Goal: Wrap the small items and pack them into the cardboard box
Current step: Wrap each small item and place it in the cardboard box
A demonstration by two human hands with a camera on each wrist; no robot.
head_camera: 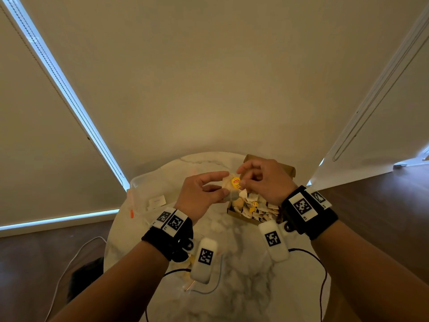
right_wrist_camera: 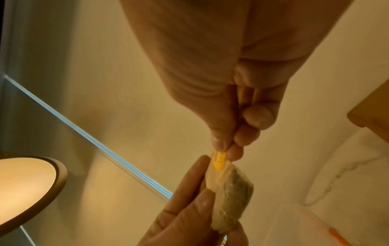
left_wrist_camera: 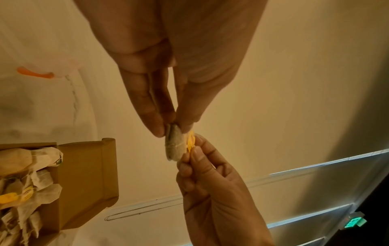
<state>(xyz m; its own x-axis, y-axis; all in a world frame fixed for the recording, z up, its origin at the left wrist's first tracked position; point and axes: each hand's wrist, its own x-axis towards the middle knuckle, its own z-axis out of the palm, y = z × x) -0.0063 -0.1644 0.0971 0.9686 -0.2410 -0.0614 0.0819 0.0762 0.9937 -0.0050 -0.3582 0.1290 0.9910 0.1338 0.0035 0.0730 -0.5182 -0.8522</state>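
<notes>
Both hands hold one tea bag (head_camera: pixel 228 187) in the air above the round marble table (head_camera: pixel 243 275). My left hand (head_camera: pixel 204 194) pinches the bag's greenish pouch (left_wrist_camera: pixel 173 146) between thumb and fingers. My right hand (head_camera: pixel 257 180) pinches the yellow paper tag (head_camera: pixel 236 183) against the bag, with the string wound round the pouch (right_wrist_camera: pixel 231 196). The open cardboard box (head_camera: pixel 287 169) lies just behind and below the hands, partly hidden by the right hand. Several wrapped tea bags (head_camera: pixel 255 209) with yellow tags fill it (left_wrist_camera: pixel 27 183).
A clear plastic bag with an orange strip (head_camera: pixel 131 213) lies at the table's left. More loose items (head_camera: pixel 185 268) sit near the front under my left wrist. Cables (head_camera: pixel 322 275) trail from the wrist units. Wood floor surrounds the table; a wall with blinds stands behind.
</notes>
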